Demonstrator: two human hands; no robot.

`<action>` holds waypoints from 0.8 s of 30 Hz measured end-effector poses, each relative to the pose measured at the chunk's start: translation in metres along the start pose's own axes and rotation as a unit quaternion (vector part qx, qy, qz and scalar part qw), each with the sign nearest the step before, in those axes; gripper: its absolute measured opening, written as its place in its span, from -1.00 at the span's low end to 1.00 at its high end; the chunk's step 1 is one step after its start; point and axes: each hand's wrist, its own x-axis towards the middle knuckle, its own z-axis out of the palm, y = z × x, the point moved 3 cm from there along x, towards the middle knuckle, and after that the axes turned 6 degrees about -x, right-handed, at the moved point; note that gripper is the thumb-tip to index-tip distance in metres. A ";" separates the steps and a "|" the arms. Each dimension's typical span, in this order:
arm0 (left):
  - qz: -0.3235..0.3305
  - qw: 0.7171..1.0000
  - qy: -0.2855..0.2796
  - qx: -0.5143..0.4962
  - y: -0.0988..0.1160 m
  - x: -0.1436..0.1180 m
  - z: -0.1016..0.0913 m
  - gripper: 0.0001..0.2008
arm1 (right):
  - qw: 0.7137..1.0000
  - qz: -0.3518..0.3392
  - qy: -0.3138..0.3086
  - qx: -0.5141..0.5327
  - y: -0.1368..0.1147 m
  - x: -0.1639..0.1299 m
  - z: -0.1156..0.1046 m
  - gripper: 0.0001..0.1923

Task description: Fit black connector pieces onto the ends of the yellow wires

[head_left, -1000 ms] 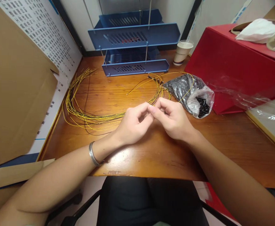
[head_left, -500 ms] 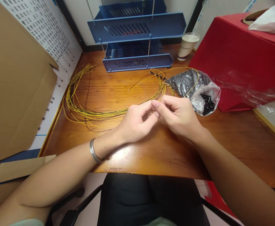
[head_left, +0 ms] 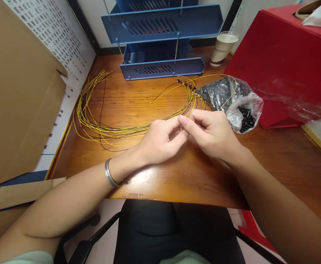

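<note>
The left hand point(head_left: 160, 142) and right hand point(head_left: 208, 134) meet fingertip to fingertip above the desk point(head_left: 177, 172), pinched shut on a yellow wire point(head_left: 116, 130) end, apparently fitting a small piece; seating it likely needs fine alignment.

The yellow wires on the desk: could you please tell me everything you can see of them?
The yellow wires are thin, glossy-coated strands lying in a loose, flat loop on the wooden desk, mixed with a few dark strands. The loop runs from the left edge, near the cardboard, toward the plastic bag, where some ends carry small dark tips. One end runs into the pinch where the left hand and right hand meet.
</note>
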 end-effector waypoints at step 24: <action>-0.021 0.996 -0.058 0.069 -0.002 0.001 0.002 -0.78 | 0.997 0.004 -0.059 -0.056 -0.001 0.000 -0.002 -0.45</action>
